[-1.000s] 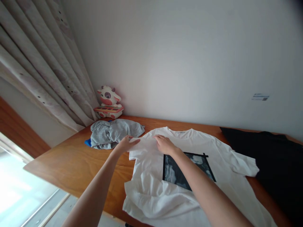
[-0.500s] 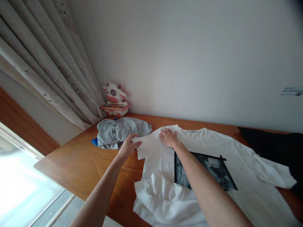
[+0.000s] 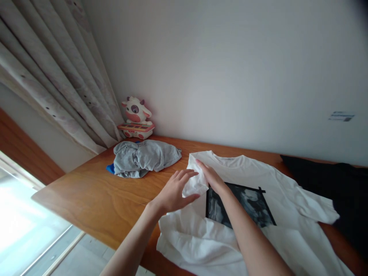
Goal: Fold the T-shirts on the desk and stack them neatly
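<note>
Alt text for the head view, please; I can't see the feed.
Two bare hands, left and right, work at the folded-in left sleeve of a white T-shirt with a dark picture print, spread on a wooden table. Bunched grey cloth and a cow toy sit behind, at left; black fabric lies at right.

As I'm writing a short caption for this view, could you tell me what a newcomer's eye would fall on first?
Probably the white T-shirt spread across the wooden table, its dark framed print partly behind the right forearm. Next, perhaps, the cow toy with its little keyboard, against the wall behind the crumpled grey garment.
</note>
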`<action>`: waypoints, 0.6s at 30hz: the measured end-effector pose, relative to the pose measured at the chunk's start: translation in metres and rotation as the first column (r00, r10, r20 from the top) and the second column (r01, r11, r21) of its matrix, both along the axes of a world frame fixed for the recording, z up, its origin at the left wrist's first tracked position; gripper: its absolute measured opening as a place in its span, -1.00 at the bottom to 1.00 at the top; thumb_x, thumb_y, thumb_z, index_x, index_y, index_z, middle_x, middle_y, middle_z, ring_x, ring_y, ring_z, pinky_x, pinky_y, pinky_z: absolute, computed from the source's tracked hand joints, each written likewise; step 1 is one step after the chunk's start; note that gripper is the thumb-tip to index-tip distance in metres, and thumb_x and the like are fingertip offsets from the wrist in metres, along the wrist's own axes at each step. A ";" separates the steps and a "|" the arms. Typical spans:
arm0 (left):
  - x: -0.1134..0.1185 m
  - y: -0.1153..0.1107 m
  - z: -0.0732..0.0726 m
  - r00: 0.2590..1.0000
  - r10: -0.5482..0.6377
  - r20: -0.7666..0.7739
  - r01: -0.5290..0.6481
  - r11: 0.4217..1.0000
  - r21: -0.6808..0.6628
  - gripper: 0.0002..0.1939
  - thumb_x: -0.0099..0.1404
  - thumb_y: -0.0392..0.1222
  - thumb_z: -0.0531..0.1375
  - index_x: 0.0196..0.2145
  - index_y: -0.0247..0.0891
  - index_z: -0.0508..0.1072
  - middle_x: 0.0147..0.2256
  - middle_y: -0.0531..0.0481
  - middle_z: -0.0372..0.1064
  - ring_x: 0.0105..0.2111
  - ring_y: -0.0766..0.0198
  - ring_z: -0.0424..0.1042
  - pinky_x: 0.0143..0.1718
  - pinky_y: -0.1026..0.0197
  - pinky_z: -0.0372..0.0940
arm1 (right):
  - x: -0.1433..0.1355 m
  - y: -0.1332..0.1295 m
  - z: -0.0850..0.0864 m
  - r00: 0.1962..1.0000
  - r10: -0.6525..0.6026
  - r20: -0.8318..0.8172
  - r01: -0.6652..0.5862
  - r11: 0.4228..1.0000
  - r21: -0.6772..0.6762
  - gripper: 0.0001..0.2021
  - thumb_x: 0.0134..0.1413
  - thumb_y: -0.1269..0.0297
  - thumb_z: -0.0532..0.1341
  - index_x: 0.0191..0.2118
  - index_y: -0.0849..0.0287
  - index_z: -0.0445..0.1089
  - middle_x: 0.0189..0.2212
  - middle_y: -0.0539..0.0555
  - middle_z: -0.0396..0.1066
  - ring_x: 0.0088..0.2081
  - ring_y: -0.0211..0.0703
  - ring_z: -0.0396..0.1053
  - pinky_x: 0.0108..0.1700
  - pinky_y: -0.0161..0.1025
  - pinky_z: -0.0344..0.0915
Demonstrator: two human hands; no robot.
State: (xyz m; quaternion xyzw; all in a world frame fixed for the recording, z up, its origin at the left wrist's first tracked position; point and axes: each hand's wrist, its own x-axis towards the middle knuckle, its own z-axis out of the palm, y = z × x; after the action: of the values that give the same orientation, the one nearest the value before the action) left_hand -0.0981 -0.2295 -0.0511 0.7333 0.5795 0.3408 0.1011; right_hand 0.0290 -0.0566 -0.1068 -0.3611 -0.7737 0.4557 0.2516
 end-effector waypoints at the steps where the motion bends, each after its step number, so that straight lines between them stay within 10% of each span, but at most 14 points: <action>1: 0.000 -0.004 -0.007 0.996 0.032 -0.082 -0.032 0.999 -0.003 -0.36 0.27 0.00 0.34 0.26 -0.11 0.31 0.23 -0.20 0.31 0.19 -0.08 0.31 0.23 -0.16 0.23 | 0.003 -0.003 -0.004 1.000 -0.028 0.001 0.028 1.000 0.003 -0.52 0.15 -0.09 0.24 0.07 0.09 0.47 -0.13 0.11 0.60 -0.05 0.11 0.52 -0.04 -0.08 0.42; 9: -0.012 -0.013 -0.036 0.989 0.056 -0.136 -0.061 0.998 -0.035 -0.84 0.35 -0.17 0.22 -0.14 -0.19 0.55 -0.19 -0.09 0.52 -0.17 0.13 0.50 -0.08 0.12 0.38 | 0.008 -0.013 -0.012 0.978 -0.190 -0.084 0.176 0.972 -0.156 -0.38 0.08 0.23 0.18 0.28 0.19 0.25 -0.26 0.04 0.59 -0.26 -0.09 0.55 -0.24 -0.23 0.43; 18: -0.005 -0.005 -0.027 0.990 0.134 0.033 -0.130 0.986 -0.107 -0.72 0.45 -0.10 0.09 -0.01 -0.23 0.50 -0.36 0.02 0.53 -0.41 0.29 0.48 -0.31 0.27 0.35 | 0.029 -0.019 0.004 0.937 -0.334 0.099 0.322 0.939 0.121 -0.62 0.08 0.21 0.23 0.03 0.15 0.46 -0.20 0.11 0.54 -0.11 0.03 0.49 -0.07 -0.16 0.30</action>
State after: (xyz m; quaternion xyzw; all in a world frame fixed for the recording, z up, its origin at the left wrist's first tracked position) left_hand -0.1030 -0.2342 -0.0786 0.6800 0.6419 0.3305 0.1281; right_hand 0.0577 -0.0759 -0.1030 -0.4979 -0.7387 0.3447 0.2960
